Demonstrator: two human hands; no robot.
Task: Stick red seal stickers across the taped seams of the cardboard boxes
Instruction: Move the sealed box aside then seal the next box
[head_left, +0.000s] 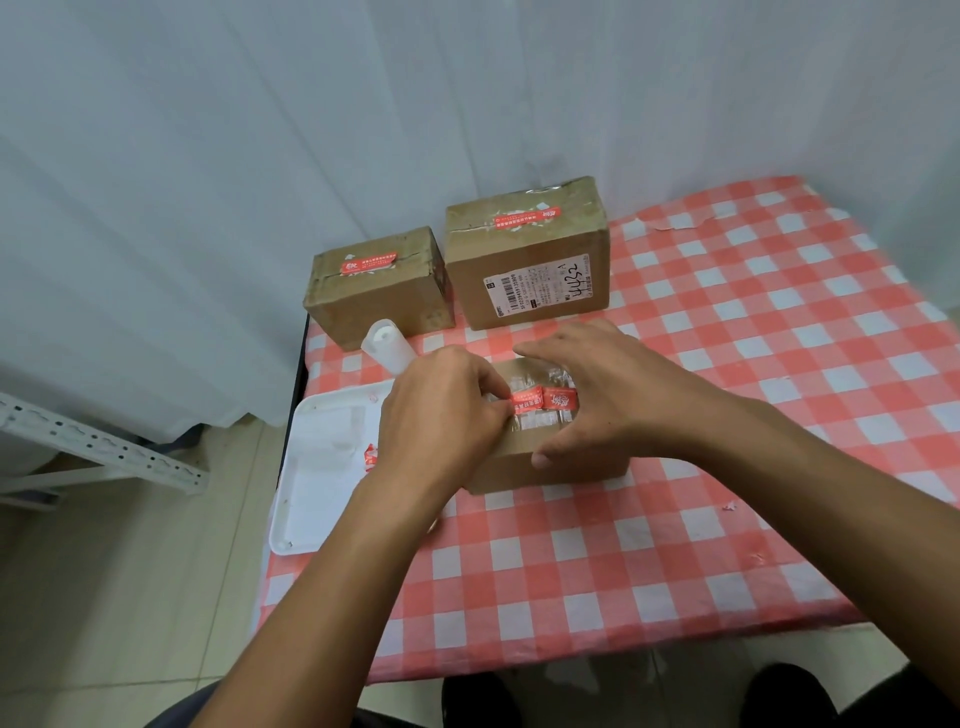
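While my left hand (447, 410) pinches the left end of the red paper seal sticker (544, 401) between thumb and curled fingers, my right hand (587, 395) lies spread over the small brown cardboard box (524, 470) nearest me, fingers reaching past its far edge and thumb hooked on the near side. The sticker sits across the shiny clear tape on the box top, between my two hands, and looks wrinkled near the middle rather than flat.

I judge the sticker to be feather-light, limp and tacky on its underside, so it will curl and cling to itself or to my fingertips if I let it sag. Best taken by its very end, as my left grip has it, and smoothed down from the stuck end outward. The tape under it is slick, so it may need firm rubbing to bond. The box seems light and stiff enough to slide on the red-and-white checked cloth on the table (727, 364), which is why my right hand steadies it.

Two larger brown cardboard boxes (524, 291) at the far left already carry red seals. A white plastic tray (317, 467) just left of my box holds another sticker, and a white flip-cap bottle (387, 345) stands beyond it.
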